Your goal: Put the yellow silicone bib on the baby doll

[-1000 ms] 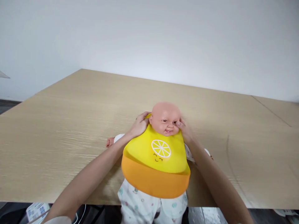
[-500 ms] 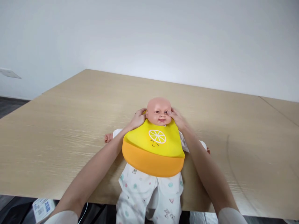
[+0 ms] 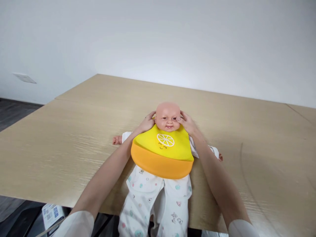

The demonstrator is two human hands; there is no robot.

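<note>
A baby doll (image 3: pixel 168 115) lies on its back, dressed in white patterned clothes (image 3: pixel 143 192). Over its chest spreads a yellow silicone bib (image 3: pixel 145 139) with a white citrus slice print and an orange catch pocket. At the left side of the doll's neck, my left hand (image 3: pixel 147 123) is closed round the bib's upper end, its fingertips tucked behind the head. My right hand (image 3: pixel 188 124) is closed at the other side of the neck, over the bib's other upper end, its thumb against the doll's cheek. The strap ends behind the neck are hidden.
The doll lies on a light wooden table (image 3: pixel 74 131), its legs reaching over the near edge. Behind stands a white wall (image 3: pixel 158 39). Under the near edge at left is a white labelled package (image 3: pixel 51 214) among dark items.
The view has shifted slightly, and the bib's pocket and the doll sit a little higher in view. Both hands stay beside the neck; the right fingers have shifted slightly behind the head.
</note>
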